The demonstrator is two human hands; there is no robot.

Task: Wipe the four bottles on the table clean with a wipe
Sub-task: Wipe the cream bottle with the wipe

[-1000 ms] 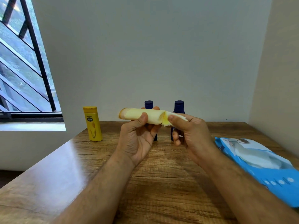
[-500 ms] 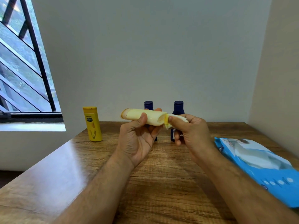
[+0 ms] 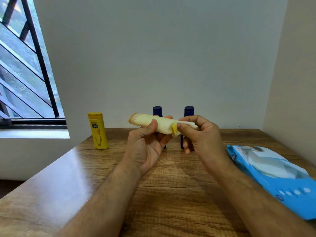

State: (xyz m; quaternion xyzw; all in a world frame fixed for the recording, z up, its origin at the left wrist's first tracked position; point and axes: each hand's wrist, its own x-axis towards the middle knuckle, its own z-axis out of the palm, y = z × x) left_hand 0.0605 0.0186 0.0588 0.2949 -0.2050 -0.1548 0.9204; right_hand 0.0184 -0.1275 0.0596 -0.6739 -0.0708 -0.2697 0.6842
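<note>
While held above the wooden table [image 3: 171, 194], the pale yellow bottle [image 3: 150, 123] lies on its side, long axis roughly level and running left to right, one end pointing toward the window [image 3: 25, 65], the other wrapped in the wipe [image 3: 186, 125].

Left hand [image 3: 145, 146]: one, thumb and fingers curled round the bottle's middle.
Right hand [image 3: 203, 134]: one, fingertips pinching the white wipe against the bottle's right end.
Bottles: four. One held; one yellow bottle [image 3: 97, 130] upright at the table's far left; two dark blue bottles, left [image 3: 157, 111] and right [image 3: 189, 111], upright near the wall, partly hidden behind the hands.
Wipes pack [image 3: 273, 175]: one, blue, flat on the table's right side.
</note>
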